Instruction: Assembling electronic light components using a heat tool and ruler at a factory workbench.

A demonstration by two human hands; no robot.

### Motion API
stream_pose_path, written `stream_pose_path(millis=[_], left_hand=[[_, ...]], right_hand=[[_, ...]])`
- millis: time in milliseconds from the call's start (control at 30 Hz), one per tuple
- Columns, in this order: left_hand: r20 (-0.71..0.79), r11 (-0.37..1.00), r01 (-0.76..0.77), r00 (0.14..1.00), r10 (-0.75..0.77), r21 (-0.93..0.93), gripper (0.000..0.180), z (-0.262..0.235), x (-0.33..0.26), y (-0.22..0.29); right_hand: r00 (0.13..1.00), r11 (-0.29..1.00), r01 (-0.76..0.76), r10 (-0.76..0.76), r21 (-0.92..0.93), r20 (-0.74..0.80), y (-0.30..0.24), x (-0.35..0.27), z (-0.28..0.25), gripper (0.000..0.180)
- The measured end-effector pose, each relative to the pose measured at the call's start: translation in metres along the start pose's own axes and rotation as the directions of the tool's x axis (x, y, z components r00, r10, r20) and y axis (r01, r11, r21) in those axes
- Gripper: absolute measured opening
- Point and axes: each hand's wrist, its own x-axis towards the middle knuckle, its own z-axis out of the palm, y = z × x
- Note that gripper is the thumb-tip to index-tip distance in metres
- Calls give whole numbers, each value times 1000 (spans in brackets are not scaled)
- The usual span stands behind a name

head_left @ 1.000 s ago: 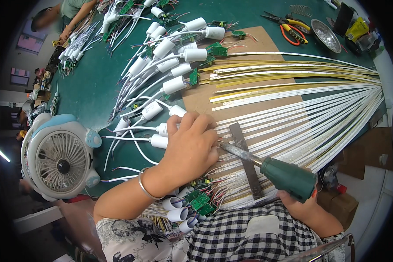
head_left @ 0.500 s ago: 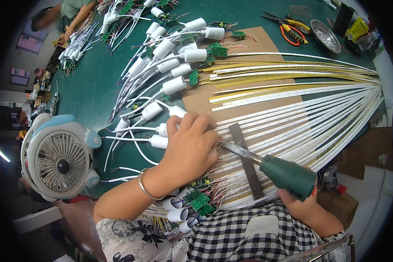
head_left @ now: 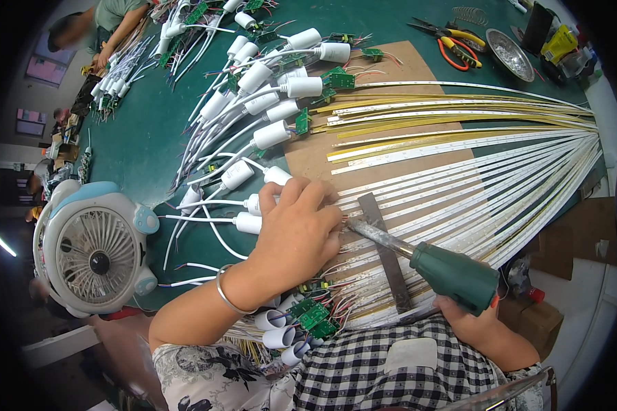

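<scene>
My right hand (head_left: 469,320) grips the handle of a green soldering gun (head_left: 454,275). Its metal tip reaches left to the fingertips of my left hand (head_left: 300,229). That hand is closed, back upward, over the ends of the white LED strips (head_left: 452,198); what its fingers pinch is hidden beneath them. Just beside it lies a white cylindrical lamp cap (head_left: 247,222) with a cable. A dark flat metal bar (head_left: 389,264) crosses the strips under the soldering gun. Below my left wrist sit several green circuit boards (head_left: 313,315) with thin wires and more white caps.
A fan (head_left: 97,260) stands at the left. Several wired white caps (head_left: 271,133) cover the upper middle, beside a brown board (head_left: 418,68). Pliers (head_left: 432,29), orange-handled cutters (head_left: 456,55) and a metal dish (head_left: 509,55) lie far right. Another person (head_left: 120,24) sits at the far left.
Almost nothing differs. The whole view has shifted very slightly, while both hands and the soldering gun keep their places at the strip ends.
</scene>
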Motion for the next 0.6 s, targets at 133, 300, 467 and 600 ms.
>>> stream_pose_path(millis=[133,300,467,600], left_hand=[[2,1000,6,1000,-6,0,10,0,-1,0],[12,1000,11,1000,-11,5,8,0,0,0],[6,1000,15,1000,-15,-5,8,-1,-1,0],[15,1000,19,1000,-19,-8,8,-1,0,0]], right_hand=[[998,999,26,-24,-40,52,-6,6,-4,42],[996,999,-47,47,12,-75,-10,4,2,27],[1000,1000,-18,18,6,-13,-12,9,-3,26],[987,983,-158,159,96,-10,-10,4,-1,31]])
